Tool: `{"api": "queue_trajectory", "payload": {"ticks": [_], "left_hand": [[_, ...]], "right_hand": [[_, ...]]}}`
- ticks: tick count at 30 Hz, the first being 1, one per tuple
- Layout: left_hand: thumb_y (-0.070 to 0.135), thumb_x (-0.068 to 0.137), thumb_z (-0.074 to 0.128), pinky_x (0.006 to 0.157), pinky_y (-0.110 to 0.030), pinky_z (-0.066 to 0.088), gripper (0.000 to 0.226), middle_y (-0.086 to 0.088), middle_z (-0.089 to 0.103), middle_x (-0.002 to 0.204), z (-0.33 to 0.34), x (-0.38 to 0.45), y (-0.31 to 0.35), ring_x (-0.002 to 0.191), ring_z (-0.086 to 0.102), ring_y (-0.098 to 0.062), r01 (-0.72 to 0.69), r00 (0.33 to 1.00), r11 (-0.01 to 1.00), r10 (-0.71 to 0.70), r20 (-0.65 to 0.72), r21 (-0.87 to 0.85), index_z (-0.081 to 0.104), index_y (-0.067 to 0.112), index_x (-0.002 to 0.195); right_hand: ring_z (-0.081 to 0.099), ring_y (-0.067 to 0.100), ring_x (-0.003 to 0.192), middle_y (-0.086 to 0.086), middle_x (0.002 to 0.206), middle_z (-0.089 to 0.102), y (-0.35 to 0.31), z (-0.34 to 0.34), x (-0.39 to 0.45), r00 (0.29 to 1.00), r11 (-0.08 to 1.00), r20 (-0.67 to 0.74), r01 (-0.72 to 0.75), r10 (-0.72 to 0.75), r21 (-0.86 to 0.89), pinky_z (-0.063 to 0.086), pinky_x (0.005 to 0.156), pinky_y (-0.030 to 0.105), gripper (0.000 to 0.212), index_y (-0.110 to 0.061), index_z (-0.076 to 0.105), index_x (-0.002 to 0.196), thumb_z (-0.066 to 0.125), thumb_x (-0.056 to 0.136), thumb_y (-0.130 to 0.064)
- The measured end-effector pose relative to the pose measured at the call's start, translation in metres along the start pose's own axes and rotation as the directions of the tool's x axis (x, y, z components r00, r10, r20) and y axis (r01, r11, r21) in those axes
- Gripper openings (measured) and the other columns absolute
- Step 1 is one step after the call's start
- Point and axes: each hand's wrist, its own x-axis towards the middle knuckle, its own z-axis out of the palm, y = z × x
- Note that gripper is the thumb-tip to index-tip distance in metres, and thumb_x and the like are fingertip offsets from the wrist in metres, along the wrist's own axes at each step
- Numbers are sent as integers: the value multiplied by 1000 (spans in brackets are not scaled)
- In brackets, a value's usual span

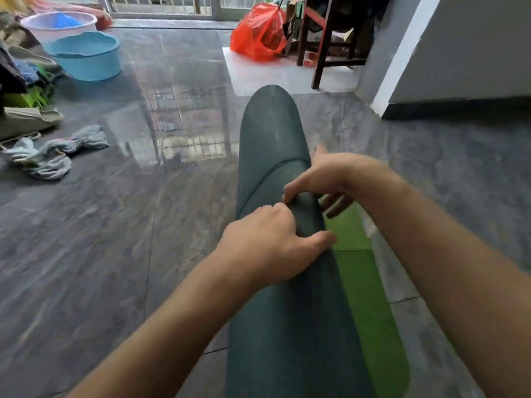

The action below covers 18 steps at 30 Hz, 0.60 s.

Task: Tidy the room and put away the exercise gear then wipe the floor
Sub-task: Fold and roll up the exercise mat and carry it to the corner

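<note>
The pink basin [59, 24] at the far left held something blue, heaped to a point, and the pale blue basin [86, 56] stood just in front of it; I could not tell what, if anything, was in that one. Across the room a thin, crinkled red plastic bag [258, 33] bulged with dark things I could not make out, resting on a white slab beside the legs of a dark red wooden chair [321, 38].

The exercise mat [273, 133] lay on the floor [115, 225] straight ahead of me — a long strip, dull teal on one face and bright green on the other, its far end rounded. The teal face was folded over so that the green showed only along the right side. My left hand [267, 248] gripped the folded edge from above, fingers curled over it and thumb pressed along the teal face. My right hand [316, 179] pinched the same edge a little farther on, thumb on top and fingers beneath, against the green.

The floor was glossy grey stone, streaked like marble, mirroring the window bars. A crumpled pale blue rag [54, 152] lay on it at the left, near a heap of clothes [23, 79].
</note>
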Motion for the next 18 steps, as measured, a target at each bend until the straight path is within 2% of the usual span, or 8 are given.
{"api": "queue_trajectory", "payload": {"ticks": [2, 4, 6, 8, 10, 12, 14, 18], "left_hand": [[70, 83, 42, 93, -39, 47, 60, 1, 61, 115, 18, 7, 21, 109, 56, -21, -131, 988, 982, 142, 69, -139, 57, 18, 108], [64, 85, 46, 99, -36, 46, 55, 3, 62, 123, 37, 14, 34, 115, 56, -16, -231, 949, 938, 276, 155, -258, 58, 23, 119], [53, 87, 54, 99, -27, 46, 45, 7, 65, 122, 57, 20, 39, 113, 58, -8, -281, 906, 892, 368, 207, -355, 61, 25, 122], [38, 86, 60, 87, -18, 49, 28, 9, 70, 107, 77, 30, 33, 97, 63, -3, -255, 913, 855, 367, 178, -452, 69, 25, 109], [28, 83, 62, 81, -22, 52, 17, 8, 68, 96, 100, 45, 13, 87, 64, -6, -192, 962, 853, 260, 78, -485, 71, 23, 96], [26, 81, 64, 87, -30, 49, 10, 5, 62, 97, 128, 63, -17, 90, 60, -13, -78, 997, 882, 79, -19, -465, 69, 25, 90], [29, 80, 67, 93, -33, 46, 15, 3, 55, 101, 153, 74, -48, 101, 56, -18, 81, 990, 873, -125, -60, -481, 64, 26, 95], [45, 82, 65, 103, -43, 42, 47, -4, 50, 121, 191, 81, -86, 118, 48, -25, 362, 926, 759, -361, 112, -541, 52, 18, 119]], "right_hand": [[69, 32, 86, 16, 109, 61, 46, -22, 3, 997, 997, -3, -75, 75, 28, 59, 76, 48, 99, -26, 16, 139, 83, 66, -30], [68, 29, 85, 13, 109, 63, 98, -37, 8, 989, 985, 23, -145, 144, 87, 58, 81, 47, 97, -27, 18, 139, 82, 66, -28], [63, 24, 83, 8, 113, 62, 147, -37, 13, 976, 965, 50, -219, 213, 146, 54, 77, 40, 111, -31, 6, 148, 82, 68, -38], [58, 28, 107, 10, 138, 49, 190, -23, 20, 953, 940, 33, -303, 301, 160, 46, 86, 41, 128, -31, -9, 151, 82, 64, -52], [41, 36, 133, 17, 155, 27, 222, -3, 30, 931, 935, -85, -349, 354, 67, 38, 104, 44, 137, -24, -13, 152, 85, 61, -51], [32, 42, 138, 26, 152, 22, 239, 20, 38, 922, 935, -180, -354, 344, -25, 32, 112, 47, 131, -23, -4, 153, 87, 61, -47], [33, 42, 134, 24, 146, 28, 244, 46, 44, 924, 937, -192, -347, 331, -53, 34, 110, 46, 115, -27, 12, 152, 85, 65, -46], [33, 35, 126, 13, 135, 32, 245, 81, 56, 924, 927, -211, -350, 318, -135, 41, 101, 44, 82, -33, 35, 139, 78, 70, -44]]}}
